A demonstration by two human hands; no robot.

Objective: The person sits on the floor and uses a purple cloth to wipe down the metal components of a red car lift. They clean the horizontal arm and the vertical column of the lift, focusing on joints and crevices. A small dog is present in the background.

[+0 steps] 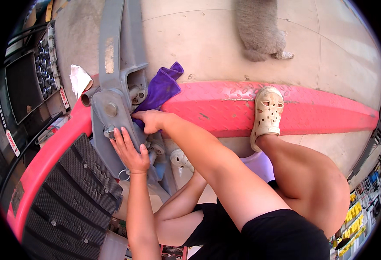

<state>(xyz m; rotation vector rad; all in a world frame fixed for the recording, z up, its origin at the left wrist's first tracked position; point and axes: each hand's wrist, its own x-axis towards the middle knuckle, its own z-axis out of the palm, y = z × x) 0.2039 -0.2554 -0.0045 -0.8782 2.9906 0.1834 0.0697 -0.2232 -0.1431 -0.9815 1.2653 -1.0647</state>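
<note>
Some fingers of the left hand rested, open, on the grey metal arm. The purple cloth lay at its right side, partly under the bent fingers of the right hand and stretching farther; whether they gripped it, I could not tell.

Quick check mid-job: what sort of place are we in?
Probably a repair garage or workshop. Three things suggest it: the heavy grey metal arm bolted at a joint, the red metal beam with a tread pattern, and the rows of what look like metal sockets at the left.
</note>
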